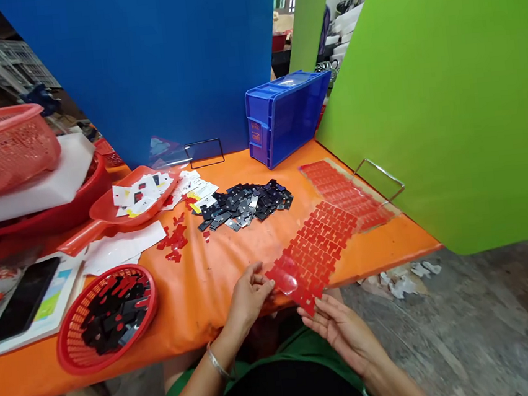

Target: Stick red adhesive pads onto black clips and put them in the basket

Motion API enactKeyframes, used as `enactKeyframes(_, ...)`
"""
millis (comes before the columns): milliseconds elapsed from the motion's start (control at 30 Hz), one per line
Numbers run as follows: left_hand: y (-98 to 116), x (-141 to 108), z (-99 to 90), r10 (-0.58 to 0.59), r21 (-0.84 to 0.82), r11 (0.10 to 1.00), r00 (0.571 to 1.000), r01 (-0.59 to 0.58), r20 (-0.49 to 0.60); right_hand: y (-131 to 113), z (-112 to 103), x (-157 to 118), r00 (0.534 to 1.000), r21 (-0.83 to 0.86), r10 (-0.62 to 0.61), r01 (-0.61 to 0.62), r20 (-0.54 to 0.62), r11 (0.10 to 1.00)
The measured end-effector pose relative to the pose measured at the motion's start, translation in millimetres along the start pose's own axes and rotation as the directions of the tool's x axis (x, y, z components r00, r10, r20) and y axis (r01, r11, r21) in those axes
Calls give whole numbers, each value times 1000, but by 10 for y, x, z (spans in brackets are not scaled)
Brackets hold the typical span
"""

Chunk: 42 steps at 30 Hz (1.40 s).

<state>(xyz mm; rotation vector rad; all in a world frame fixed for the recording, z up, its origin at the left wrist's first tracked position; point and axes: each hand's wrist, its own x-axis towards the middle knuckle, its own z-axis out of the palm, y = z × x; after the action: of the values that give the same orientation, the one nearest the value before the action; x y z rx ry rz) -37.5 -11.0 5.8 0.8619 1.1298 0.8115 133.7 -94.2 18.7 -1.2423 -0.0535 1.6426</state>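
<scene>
A red sheet of small die-cut stickers (317,242) lies over the front edge of the orange table, its near end lifted and shiny. My left hand (249,293) is closed at its near left corner, thumb against the fingers. With thumb and fingers, my right hand (335,325) pinches the near right corner. Behind it, a second red sheet (345,193) with a paler border lies flat. A heap of small black plates (248,204) sits further back. Left of the heap are loose red pieces (173,239).
A red basket (152,324) of black and red pieces stands front left, beside a phone (24,299). A red scoop (107,216) holds white cards. Behind stand a blue bin (288,118), a blue panel (153,65) and, at right, a green panel (451,105).
</scene>
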Motion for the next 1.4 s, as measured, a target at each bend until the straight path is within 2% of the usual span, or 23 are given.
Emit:
enactKeyframes(100,4,0,-64,128,159,980,991,-121,-38,-29,-27,37,999,-193,-39,46,38,980)
enactKeyframes(200,38,-49,-150,231,409,894,971,-184,-66,-31,-29,121,990,-296,-134,140,41,945)
enactKeyframes(267,50,-94,-211,359,599,758,932,-257,-55,-26,-18,176,987,-336,-153,164,58,928)
enactKeyframes(333,40,-137,-263,500,758,562,866,-330,6,-22,-13,215,990,-385,-130,143,60,912)
enactKeyframes(400,9,-173,-301,589,857,368,803,-361,86,-27,-31,232,995,-472,-86,96,44,877)
enactKeyframes(467,-37,-198,-324,626,902,231,765,-365,149,-45,-77,224,999,-609,-32,38,22,792)
enactKeyframes(567,-113,-216,-348,649,922,119,731,-369,209,-107,-164,176,998,-814,-60,57,27,578)
enactKeyframes(667,-177,-215,-373,656,926,81,719,-370,230,-195,-190,129,970,-890,-200,213,142,404)
enactKeyframes(767,-225,-207,-398,668,921,76,705,-381,237,-263,-86,166,886,-866,-360,404,291,295)
enactKeyframes(833,-249,-202,-412,686,916,80,688,-393,235,-289,53,263,805,-842,-447,509,391,180)
enactKeyframes(933,-272,-198,-423,713,910,88,664,-404,226,-326,322,502,696,-804,-495,595,520,-7)
enactKeyframes(1100,-272,-208,-422,728,896,108,647,-431,224,-415,806,1032,567,-748,-572,651,592,-129)
enactKeyframes(1167,-269,-217,-422,735,885,127,642,-447,218,-441,995,1229,546,-749,-583,640,602,-174)
enactKeyframes(1233,-270,-226,-425,740,873,152,639,-463,210,-461,1175,1385,546,-757,-574,616,610,-219)
enactKeyframes(1400,-277,-239,-436,742,839,223,645,-496,184,-486,1522,1590,644,-840,-540,438,542,-320)
